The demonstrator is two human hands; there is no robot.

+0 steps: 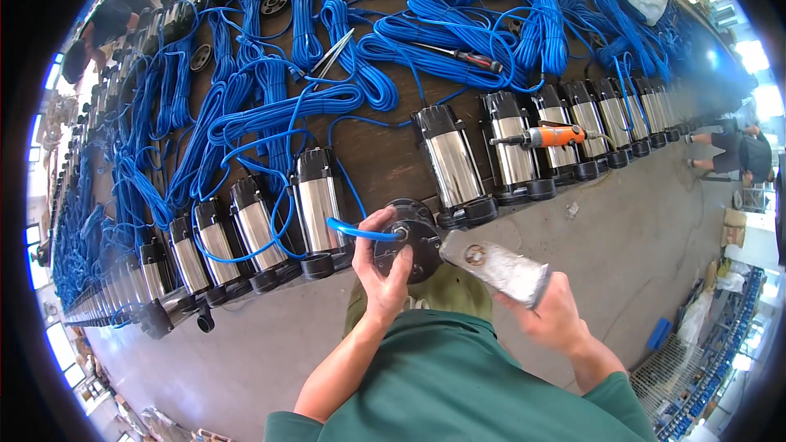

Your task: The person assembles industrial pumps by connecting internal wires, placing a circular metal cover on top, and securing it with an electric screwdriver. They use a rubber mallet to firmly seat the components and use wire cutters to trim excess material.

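At the near edge of the bench my left hand [382,274] is closed around the black top of a pump [420,239], seen nearly end-on. A thick blue cable [360,231] leaves the nut on that top and bends left, passing over my fingers. My right hand [555,319] grips a pale grey, worn, blocky tool [499,268] with a brownish ring near its far end; its exact kind is unclear. The tool's tip lies close beside the pump's right rim; I cannot tell whether they touch. The pump's lower body is hidden.
Steel-and-black pumps line the bench edge, one [323,205] at left and another [449,155] at right. An orange power tool [557,137] rests across the right-hand pumps. Coiled blue cables [286,106] and a screwdriver [471,58] lie behind. People stand at far left and far right.
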